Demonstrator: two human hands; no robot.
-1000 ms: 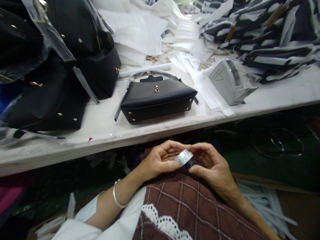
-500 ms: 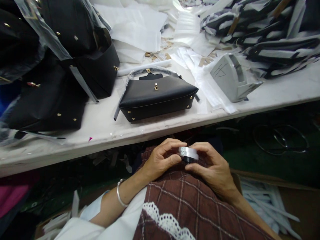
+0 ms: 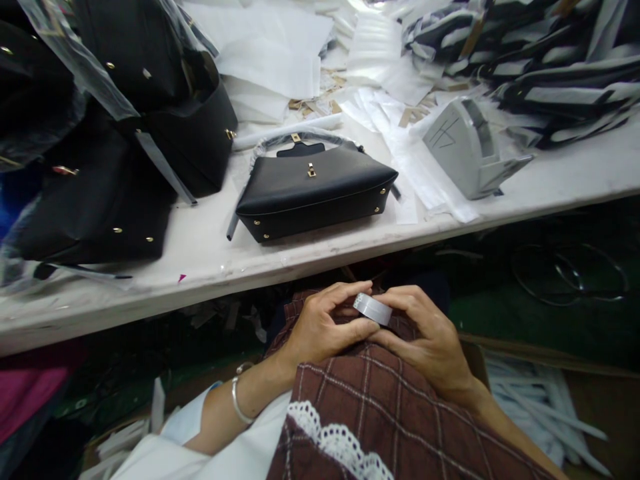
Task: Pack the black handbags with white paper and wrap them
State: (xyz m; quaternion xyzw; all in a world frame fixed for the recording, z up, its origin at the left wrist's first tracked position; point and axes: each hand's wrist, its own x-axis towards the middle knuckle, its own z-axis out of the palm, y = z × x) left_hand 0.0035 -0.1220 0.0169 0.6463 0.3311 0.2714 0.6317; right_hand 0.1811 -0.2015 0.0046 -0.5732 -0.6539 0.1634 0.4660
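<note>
Over the lap, a small roll of clear tape [image 3: 374, 311] is held between both hands. My left hand [image 3: 327, 323] pinches it from the left, thumb below and fingers above. My right hand [image 3: 430, 337] closes on its right side, with the thumb under the roll. The thumbs nearly meet beneath it. A black handbag [image 3: 315, 190] with a gold clasp and gold feet lies on the table in front of the hands, its handle wrapped in clear film.
More black bags [image 3: 100, 180] crowd the left of the white table [image 3: 200, 250]. A grey tape dispenser [image 3: 457, 150] stands at the right, near white wrapping sheets [image 3: 273, 50]. Stacked wrapped bags [image 3: 550, 87] fill the back right. Cardboard boxes with white strips [image 3: 540, 407] sit below.
The tape roll has turned and tilted between the fingers, and its dark underside no longer shows. My left thumb has slid farther under it. The handbag stays in place.
</note>
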